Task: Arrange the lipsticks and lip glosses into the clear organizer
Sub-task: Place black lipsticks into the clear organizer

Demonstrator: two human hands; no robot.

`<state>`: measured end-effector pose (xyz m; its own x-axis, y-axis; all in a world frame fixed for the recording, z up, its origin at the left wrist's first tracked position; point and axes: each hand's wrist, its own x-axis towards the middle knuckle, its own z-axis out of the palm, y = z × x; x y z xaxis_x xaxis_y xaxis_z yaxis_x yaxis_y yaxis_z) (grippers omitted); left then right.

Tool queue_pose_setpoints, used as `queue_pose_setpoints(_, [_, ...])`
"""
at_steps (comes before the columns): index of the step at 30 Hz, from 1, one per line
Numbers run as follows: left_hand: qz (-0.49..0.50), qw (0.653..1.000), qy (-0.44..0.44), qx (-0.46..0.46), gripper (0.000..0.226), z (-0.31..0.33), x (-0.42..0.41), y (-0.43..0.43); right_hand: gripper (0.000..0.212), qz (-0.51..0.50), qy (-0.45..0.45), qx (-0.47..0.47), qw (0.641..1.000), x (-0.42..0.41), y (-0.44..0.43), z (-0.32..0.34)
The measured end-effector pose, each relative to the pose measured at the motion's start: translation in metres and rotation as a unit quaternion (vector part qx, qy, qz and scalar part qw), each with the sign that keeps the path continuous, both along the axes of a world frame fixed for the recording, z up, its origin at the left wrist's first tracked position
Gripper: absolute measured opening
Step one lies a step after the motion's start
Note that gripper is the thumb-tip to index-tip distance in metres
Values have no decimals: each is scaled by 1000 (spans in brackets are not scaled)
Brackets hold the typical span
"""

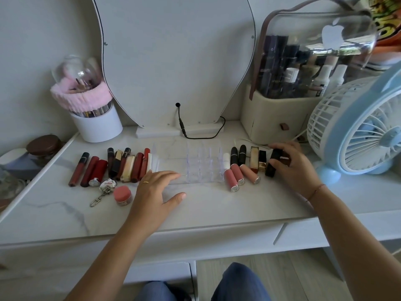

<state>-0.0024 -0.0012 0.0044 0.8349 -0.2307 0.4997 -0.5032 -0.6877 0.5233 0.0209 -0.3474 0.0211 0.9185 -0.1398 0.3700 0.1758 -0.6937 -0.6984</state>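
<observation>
The clear organizer (204,164) stands in the middle of the white marble-look tabletop, its slots holding nothing. To its left lies a row of several red and dark lip glosses and lipsticks (121,165). On its right lie several more: black lipsticks (237,156), pink glosses (235,177) and a gold one (254,159). My left hand (155,192) rests flat at the organizer's front left corner, fingers spread. My right hand (293,168) curls around a black lipstick (273,162) at the right end of the row.
A pink jar (122,195) and a heart keychain (104,189) lie front left. Behind stand a white brush cup (97,124), a mirror (173,61) with a black cable (195,131), a cosmetics case (303,83) and a blue fan (364,131).
</observation>
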Motion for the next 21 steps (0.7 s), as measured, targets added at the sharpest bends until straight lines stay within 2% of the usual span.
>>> queue_pose_setpoints(4, [3, 1000, -1, 1, 41, -1, 1, 1, 52, 0, -21, 79, 997, -2, 8, 13])
queue_pose_setpoints(7, [4, 1000, -7, 6, 41, -1, 2, 1, 48, -10, -62, 78, 995, 2, 21, 41])
queue_pose_setpoints(10, [1, 1000, -7, 10, 42, -2, 4, 1, 39, 62, -69, 176, 980, 12, 53, 71])
queue_pose_setpoints(14, [2, 1000, -19, 7, 41, -4, 4, 2, 31, 166, -27, 266, 949, 36, 109, 87])
queue_pose_setpoints(17, [0, 1000, -23, 5, 41, -6, 5, 3, 29, 191, 6, 265, 945, 54, 136, 84])
queue_pose_setpoints(21, [0, 1000, -21, 4, 40, -7, 6, 2, 28, 186, -2, 230, 955, 73, 145, 79])
